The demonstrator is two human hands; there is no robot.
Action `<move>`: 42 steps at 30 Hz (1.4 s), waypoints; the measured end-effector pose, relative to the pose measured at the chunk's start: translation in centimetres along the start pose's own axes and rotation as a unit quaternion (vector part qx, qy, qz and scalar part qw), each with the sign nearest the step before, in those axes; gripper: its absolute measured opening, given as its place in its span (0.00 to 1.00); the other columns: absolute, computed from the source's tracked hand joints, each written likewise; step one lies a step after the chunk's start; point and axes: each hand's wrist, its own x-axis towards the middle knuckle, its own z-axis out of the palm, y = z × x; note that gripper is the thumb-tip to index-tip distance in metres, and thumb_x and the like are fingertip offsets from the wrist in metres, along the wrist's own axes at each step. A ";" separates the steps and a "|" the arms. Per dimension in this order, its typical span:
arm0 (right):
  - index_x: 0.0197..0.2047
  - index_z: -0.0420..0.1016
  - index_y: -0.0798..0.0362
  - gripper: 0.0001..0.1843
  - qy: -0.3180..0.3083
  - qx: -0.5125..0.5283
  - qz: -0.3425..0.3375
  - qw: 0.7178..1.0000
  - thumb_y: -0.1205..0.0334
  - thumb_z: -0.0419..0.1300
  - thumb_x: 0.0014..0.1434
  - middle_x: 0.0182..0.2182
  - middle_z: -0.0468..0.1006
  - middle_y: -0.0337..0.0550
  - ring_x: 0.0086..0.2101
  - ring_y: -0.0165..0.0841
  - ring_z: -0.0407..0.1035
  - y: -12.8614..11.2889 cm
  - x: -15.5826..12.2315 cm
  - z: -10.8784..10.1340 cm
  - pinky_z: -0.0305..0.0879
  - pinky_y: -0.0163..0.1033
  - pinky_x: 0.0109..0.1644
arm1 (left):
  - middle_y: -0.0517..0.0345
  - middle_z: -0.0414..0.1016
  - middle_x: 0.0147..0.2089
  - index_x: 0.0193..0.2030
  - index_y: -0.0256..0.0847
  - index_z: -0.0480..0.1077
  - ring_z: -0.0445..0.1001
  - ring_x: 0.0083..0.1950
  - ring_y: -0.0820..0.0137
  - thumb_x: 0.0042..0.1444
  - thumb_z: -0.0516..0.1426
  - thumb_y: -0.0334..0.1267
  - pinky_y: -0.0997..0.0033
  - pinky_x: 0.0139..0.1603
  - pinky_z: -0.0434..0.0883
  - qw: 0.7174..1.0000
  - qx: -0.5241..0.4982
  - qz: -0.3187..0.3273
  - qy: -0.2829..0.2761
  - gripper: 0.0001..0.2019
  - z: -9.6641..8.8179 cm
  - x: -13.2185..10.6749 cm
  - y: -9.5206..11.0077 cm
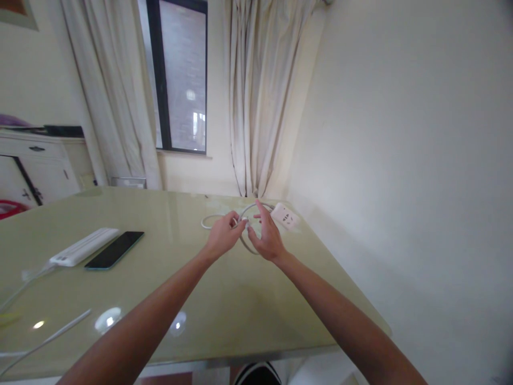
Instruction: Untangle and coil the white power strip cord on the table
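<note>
A looped white cable (246,245) lies around and between my two hands near the far right of the table. My left hand (223,233) is closed, with thumb and fingertips pinched on the cable close to a small white end piece. That end piece is too small to make out clearly. Just to the right, my right hand (267,239) has its fingers apart and stretched upward. Its thumb is at the white piece; whether it touches is unclear. A white power strip (285,215) with socket holes sits right behind my right hand.
The glossy greenish table (224,310) meets the wall on the right. At left lie a black-screened phone (115,250) and a long white power strip (85,246) with a cord. Another white cable (60,332) runs along the near left. Curtains (260,96) hang behind.
</note>
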 end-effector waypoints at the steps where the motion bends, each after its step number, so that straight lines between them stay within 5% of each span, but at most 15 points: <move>1: 0.82 0.39 0.50 0.49 -0.009 0.023 0.003 1.000 0.55 0.62 0.68 0.71 0.64 0.61 0.57 0.45 0.75 0.0 -0.2 0.4 0.71 0.57 0.65 | 0.63 0.69 0.23 0.33 0.45 0.68 0.67 0.28 0.67 0.59 0.60 0.48 0.69 0.33 0.59 1.000 -0.003 0.003 0.012 0.11 0.1 -0.1 -0.1; 7: 0.82 0.29 0.51 0.64 -0.052 0.106 -0.021 0.993 0.52 0.71 0.60 0.73 0.59 0.66 0.64 0.50 0.71 0.7 -0.4 1.4 0.67 0.61 0.69 | 0.63 0.74 0.25 0.41 0.45 0.68 0.73 0.28 0.67 0.56 0.63 0.52 0.70 0.31 0.65 0.988 -0.152 -0.014 -0.032 0.15 0.2 -0.6 0.2; 13: 0.82 0.39 0.47 0.57 -0.082 0.135 0.022 0.987 0.67 0.64 0.57 0.75 0.55 0.65 0.47 0.40 0.80 1.6 -0.5 1.9 0.78 0.53 0.57 | 0.59 0.75 0.29 0.34 0.41 0.75 0.72 0.31 0.68 0.55 0.65 0.51 0.70 0.31 0.64 0.986 -0.148 -0.027 -0.065 0.15 -0.4 -0.2 0.5; 19: 0.80 0.44 0.45 0.46 -0.194 0.222 0.041 0.955 0.70 0.56 0.64 0.64 0.76 0.55 0.45 0.36 0.83 2.2 -0.5 0.8 0.79 0.43 0.48 | 0.55 0.79 0.32 0.30 0.40 0.71 0.77 0.36 0.65 0.53 0.66 0.59 0.66 0.38 0.72 0.979 -0.175 -0.069 -0.084 0.22 -0.4 0.8 -0.3; 25: 0.82 0.37 0.46 0.53 -0.299 0.071 -0.036 0.951 0.72 0.61 0.62 0.58 0.81 0.52 0.41 0.36 0.83 1.6 0.3 -1.9 0.78 0.40 0.45 | 0.49 0.84 0.37 0.34 0.39 0.72 0.81 0.39 0.62 0.49 0.70 0.60 0.62 0.44 0.76 0.955 -0.232 -0.130 -0.133 0.25 -0.5 0.6 -0.3; 27: 0.82 0.39 0.45 0.53 -0.274 -0.019 -0.070 0.959 0.72 0.62 0.62 0.64 0.76 0.55 0.47 0.40 0.82 1.2 0.4 -2.2 0.79 0.43 0.49 | 0.50 0.83 0.37 0.35 0.38 0.73 0.82 0.39 0.64 0.51 0.70 0.57 0.63 0.45 0.76 0.944 -0.259 -0.152 -0.132 0.23 -0.5 0.7 -0.4; 30: 0.77 0.59 0.42 0.37 -0.199 -0.127 -0.160 0.959 0.71 0.58 0.69 0.69 0.71 0.53 0.61 0.43 0.75 0.9 0.3 -2.1 0.76 0.48 0.61 | 0.54 0.82 0.35 0.36 0.39 0.75 0.80 0.36 0.69 0.56 0.67 0.52 0.71 0.40 0.74 0.927 -0.301 -0.196 -0.109 0.17 -0.4 1.2 -0.6; 33: 0.62 0.78 0.42 0.19 -0.167 -0.157 -0.263 0.937 0.67 0.55 0.74 0.62 0.79 0.48 0.60 0.38 0.75 1.4 0.3 -1.7 0.74 0.49 0.64 | 0.59 0.76 0.28 0.30 0.39 0.71 0.73 0.27 0.74 0.58 0.65 0.45 0.75 0.30 0.67 0.905 -0.334 -0.253 -0.074 0.13 -0.2 2.1 -1.0; 36: 0.55 0.81 0.44 0.15 -0.156 -0.129 -0.322 0.925 0.66 0.55 0.75 0.59 0.82 0.46 0.58 0.36 0.77 2.2 0.6 -1.4 0.75 0.49 0.63 | 0.59 0.73 0.26 0.28 0.38 0.70 0.70 0.24 0.76 0.62 0.61 0.38 0.76 0.28 0.67 0.881 -0.362 -0.301 -0.055 0.12 0.0 2.7 -1.3; 39: 0.53 0.80 0.46 0.13 -0.124 -0.081 -0.314 0.938 0.64 0.54 0.76 0.60 0.82 0.47 0.62 0.36 0.74 2.4 0.8 -1.0 0.72 0.51 0.67 | 0.58 0.73 0.28 0.31 0.36 0.72 0.71 0.25 0.75 0.68 0.56 0.34 0.75 0.29 0.70 0.861 -0.382 -0.335 -0.032 0.12 0.3 3.5 -1.6; 42: 0.51 0.79 0.48 0.14 -0.055 -0.010 -0.233 0.971 0.61 0.51 0.76 0.57 0.83 0.50 0.65 0.38 0.71 2.1 0.5 -0.1 0.65 0.57 0.72 | 0.56 0.77 0.36 0.41 0.35 0.75 0.76 0.32 0.71 0.70 0.58 0.37 0.68 0.36 0.77 0.850 -0.403 -0.340 0.006 0.09 0.0 5.2 -2.0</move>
